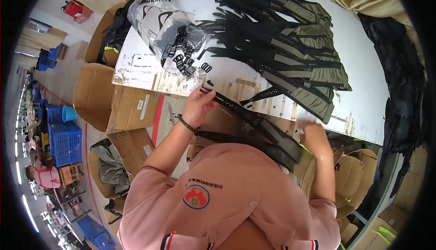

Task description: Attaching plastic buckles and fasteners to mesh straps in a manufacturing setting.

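My left hand is closed at the table's front edge, thumb and fingers pinching the end of a black mesh strap. The strap slants down to the right across my front and joins a dark olive fabric panel over my lap. My right hand is raised by the table edge, just right of that panel. Its fingers are smeared by motion, so I cannot tell whether they hold anything. Several black plastic strap adjusters lie spilled beyond my left hand, with a single adjuster lying apart.
A clear plastic bag lies on the white table behind the adjusters. Several olive-and-black strap pieces are fanned out at the right. Cardboard boxes stand at the left and below the table at the right. Black fabric hangs at far right.
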{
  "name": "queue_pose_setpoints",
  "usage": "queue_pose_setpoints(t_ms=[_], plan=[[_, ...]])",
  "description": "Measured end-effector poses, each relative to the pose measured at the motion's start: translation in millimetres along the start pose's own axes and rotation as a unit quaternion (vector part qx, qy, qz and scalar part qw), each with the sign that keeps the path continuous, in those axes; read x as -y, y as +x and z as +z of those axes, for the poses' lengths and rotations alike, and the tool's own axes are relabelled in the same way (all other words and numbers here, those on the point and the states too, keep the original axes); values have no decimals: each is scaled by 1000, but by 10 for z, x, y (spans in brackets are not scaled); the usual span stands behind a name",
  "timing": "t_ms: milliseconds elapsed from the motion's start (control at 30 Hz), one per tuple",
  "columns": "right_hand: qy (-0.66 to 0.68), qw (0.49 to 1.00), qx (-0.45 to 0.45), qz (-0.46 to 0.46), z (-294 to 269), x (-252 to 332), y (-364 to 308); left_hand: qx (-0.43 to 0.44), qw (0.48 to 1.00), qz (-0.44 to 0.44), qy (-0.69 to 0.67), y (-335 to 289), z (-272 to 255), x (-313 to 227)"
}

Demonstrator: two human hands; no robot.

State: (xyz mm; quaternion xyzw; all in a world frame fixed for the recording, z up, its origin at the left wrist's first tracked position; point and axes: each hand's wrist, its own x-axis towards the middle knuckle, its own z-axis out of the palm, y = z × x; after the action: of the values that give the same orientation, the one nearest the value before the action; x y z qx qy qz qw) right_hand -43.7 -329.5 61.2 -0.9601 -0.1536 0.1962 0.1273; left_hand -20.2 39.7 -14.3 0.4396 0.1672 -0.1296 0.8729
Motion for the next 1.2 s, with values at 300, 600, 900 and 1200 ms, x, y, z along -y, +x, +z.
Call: queue_pose_setpoints(t_ms=[300, 600, 900, 1200], plan=[[400, 869, -145, -254, 713, 1510, 1229, 53, 997, 4, 53, -193, 127, 24], [359, 892, -118, -247, 752, 1593, 1287, 17, 671, 331, 664, 539, -257, -596], [577, 811, 46, -88, 649, 1407, 1343, 26, 629, 263, 731, 852, -128, -650], [727, 679, 102, -3, 458, 1386, 1287, 134, 955, 137, 227, 343, 102, -267]])
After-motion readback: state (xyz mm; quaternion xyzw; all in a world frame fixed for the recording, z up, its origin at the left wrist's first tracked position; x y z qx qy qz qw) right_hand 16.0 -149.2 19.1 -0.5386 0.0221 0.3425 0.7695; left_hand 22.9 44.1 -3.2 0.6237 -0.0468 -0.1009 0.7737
